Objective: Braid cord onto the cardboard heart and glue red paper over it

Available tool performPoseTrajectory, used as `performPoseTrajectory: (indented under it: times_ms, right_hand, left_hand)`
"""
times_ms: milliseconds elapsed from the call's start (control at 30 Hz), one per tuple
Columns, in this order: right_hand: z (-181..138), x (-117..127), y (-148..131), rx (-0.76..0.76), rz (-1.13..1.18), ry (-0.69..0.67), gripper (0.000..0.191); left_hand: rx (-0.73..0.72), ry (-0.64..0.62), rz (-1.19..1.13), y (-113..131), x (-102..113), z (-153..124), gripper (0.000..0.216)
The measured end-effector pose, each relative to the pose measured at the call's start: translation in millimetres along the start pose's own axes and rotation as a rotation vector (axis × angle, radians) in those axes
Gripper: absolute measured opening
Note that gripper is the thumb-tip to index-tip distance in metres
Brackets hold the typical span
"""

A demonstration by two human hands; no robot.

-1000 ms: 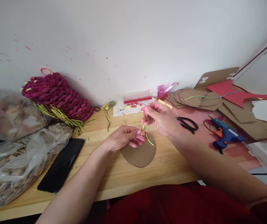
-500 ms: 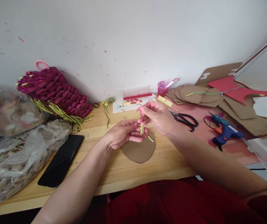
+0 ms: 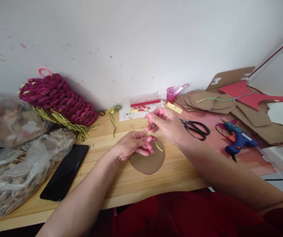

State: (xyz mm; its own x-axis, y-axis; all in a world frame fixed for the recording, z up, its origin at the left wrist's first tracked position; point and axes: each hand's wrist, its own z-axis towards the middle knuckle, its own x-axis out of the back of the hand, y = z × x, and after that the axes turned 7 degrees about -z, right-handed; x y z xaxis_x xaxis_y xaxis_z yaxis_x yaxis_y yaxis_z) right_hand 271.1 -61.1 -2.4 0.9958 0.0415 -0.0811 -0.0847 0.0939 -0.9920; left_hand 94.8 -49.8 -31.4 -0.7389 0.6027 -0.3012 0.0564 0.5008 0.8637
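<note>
Over a round brown cardboard piece (image 3: 147, 163) both hands are close together. My left hand (image 3: 135, 144) pinches a yellow-green cord (image 3: 158, 145) between thumb and fingers, palm turned partly up. Just above it on the right, my right hand (image 3: 164, 123) is closed, thumb against forefinger, on the same cord. A thin dark strand (image 3: 146, 113) sticks out from its fingertips; I cannot tell whether it is part of the cord. The cord's loose end hangs over the cardboard. Fingers hide most of the rest.
Black-handled scissors (image 3: 196, 128) and a blue glue gun (image 3: 241, 140) lie to the right, before stacked cardboard pieces (image 3: 203, 100). At left are a phone (image 3: 64, 172), plastic bags (image 3: 27, 174) and a magenta woven piece (image 3: 59, 98). Star stickers (image 3: 141, 108) and a pink cup (image 3: 173, 93) stand behind.
My left hand has lowered slightly, away from my right hand, and its thumb has pressed over the cord bundle. My right hand has stayed nearly in place.
</note>
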Motion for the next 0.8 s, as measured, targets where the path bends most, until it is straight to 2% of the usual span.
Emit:
performPoseTrajectory:
  times_ms: [233, 367, 467, 533, 667, 800]
  right_hand:
    - [1.2, -0.7, 1.2, -0.013, 0.112, 0.067, 0.039]
    - [-0.4, -2.8, 2.5, -0.032, 0.129, 0.036, 0.041]
    - [-1.6, -2.9, 2.3, -0.042, 0.095, 0.009, 0.040]
    - [-2.2, -2.7, 2.7, -0.047, 0.055, -0.011, 0.041]
    - [-3.4, -5.1, 7.6, -0.057, 0.005, -0.057, 0.040]
    - [-5.6, -10.3, 15.5, -0.056, -0.014, -0.117, 0.037]
  left_hand:
    - [-0.057, -0.020, 0.175, -0.5, 1.3, 3.0, 0.042]
    - [-0.094, -0.027, 0.256, -3.4, 0.9, 4.3, 0.042]
    - [-0.112, -0.057, 0.269, -2.4, 2.4, 3.3, 0.033]
    - [-0.171, -0.055, 0.214, 1.9, 4.3, 0.9, 0.024]
    - [-0.342, 0.075, -0.109, 13.7, 5.7, -4.9, 0.045]
    - [-0.343, 0.063, -0.328, 15.6, 0.3, -4.9, 0.053]
